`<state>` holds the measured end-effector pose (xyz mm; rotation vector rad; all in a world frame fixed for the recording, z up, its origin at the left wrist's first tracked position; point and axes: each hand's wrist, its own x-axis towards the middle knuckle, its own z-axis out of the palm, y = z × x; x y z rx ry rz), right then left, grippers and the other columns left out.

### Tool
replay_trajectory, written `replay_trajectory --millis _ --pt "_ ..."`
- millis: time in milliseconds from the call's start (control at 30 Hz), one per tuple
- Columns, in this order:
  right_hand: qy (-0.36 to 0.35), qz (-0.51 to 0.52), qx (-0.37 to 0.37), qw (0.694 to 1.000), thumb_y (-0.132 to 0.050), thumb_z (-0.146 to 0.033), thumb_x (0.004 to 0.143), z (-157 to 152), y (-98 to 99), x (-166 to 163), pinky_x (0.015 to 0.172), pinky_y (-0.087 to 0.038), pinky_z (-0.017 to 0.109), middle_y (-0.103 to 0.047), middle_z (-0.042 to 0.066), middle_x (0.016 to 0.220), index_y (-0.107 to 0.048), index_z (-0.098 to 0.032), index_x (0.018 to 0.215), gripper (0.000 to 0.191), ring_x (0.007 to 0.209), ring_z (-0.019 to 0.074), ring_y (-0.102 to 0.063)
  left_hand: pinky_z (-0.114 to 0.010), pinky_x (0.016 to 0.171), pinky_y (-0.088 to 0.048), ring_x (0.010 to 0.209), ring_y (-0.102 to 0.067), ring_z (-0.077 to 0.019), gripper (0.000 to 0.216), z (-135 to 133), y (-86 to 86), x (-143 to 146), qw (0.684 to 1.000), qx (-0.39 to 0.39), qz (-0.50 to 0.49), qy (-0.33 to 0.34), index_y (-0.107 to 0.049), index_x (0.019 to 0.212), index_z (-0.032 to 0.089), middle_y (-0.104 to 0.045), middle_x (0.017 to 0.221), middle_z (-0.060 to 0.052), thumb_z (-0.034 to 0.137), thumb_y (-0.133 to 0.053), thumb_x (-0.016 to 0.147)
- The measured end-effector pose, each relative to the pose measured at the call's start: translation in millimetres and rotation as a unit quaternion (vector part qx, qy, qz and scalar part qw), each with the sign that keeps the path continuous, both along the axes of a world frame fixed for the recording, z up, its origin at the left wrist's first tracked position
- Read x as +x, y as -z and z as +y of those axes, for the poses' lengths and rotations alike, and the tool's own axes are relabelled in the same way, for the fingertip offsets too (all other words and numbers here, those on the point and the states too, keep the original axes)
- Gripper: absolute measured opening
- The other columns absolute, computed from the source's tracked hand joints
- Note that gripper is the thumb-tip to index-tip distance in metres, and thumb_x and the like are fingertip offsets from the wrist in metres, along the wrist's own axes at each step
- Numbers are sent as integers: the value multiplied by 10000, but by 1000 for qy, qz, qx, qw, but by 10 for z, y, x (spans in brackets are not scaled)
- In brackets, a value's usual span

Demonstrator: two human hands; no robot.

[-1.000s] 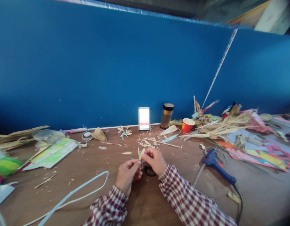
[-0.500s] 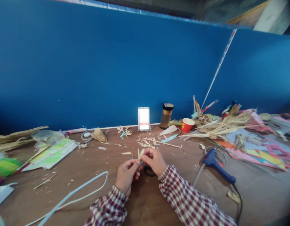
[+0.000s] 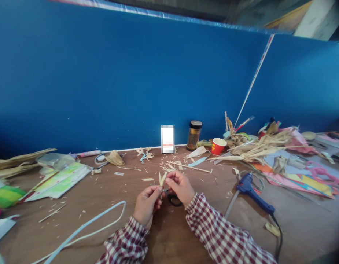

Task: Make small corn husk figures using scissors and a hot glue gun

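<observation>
Both hands meet over the brown table (image 3: 109,190), in checked red and white sleeves. My left hand (image 3: 146,205) is closed in a pinch on the lower end of a small pale husk piece (image 3: 161,178). My right hand (image 3: 180,187) is closed too, its fingers pinching the same husk piece just to the right. The husk's thin tips stick up between the two hands. Black scissors (image 3: 173,200) lie on the table under my right hand, mostly hidden.
A blue glue gun (image 3: 253,192) with its cable lies to the right. Husk scraps (image 3: 174,167), a red paper cup (image 3: 218,146) and a dark jar (image 3: 194,135) sit farther back. Dried husks and coloured paper (image 3: 268,148) pile at right. A pale blue cord (image 3: 89,223) curves at left.
The husk piece and both hands have shifted very slightly to the left; the grip is the same.
</observation>
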<state>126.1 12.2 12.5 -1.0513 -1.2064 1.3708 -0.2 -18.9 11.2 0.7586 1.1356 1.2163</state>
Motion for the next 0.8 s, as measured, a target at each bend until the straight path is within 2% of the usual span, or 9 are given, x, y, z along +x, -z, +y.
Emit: replay_trajectory --millis 100,233,433,800 --pt "-9 15 -11 1000 -604 -384 696 7 12 -11 467 -392 186 -582 -15 672 -537 -176 822 253 488 65 -470 -128 342 -297 368 -407 -21 278 3 11 1 1000 5 2 5 -623 700 122 -589 536 9 366 -688 584" --pt "-39 27 -14 999 -609 -381 695 18 54 -23 448 -372 163 -538 -32 593 -545 -152 753 244 482 53 -454 -127 342 -299 372 -419 -24 281 9 36 5 1000 11 7 3 -620 706 121 -584 541 12 362 -693 580" --pt "-84 0 -17 996 -644 -364 662 19 74 -13 444 -373 164 -559 -24 613 -540 -142 730 255 536 83 -531 -123 351 -312 385 -432 -25 271 13 64 5 1000 14 13 4 -619 723 123 -579 545 20 353 -686 596" --pt "-95 8 -13 995 -632 -356 674 21 93 6 426 -338 158 -563 -23 598 -542 -151 720 228 555 90 -529 -126 388 -365 420 -463 -31 268 22 111 -19 999 38 32 10 -646 747 120 -592 566 13 341 -687 601"
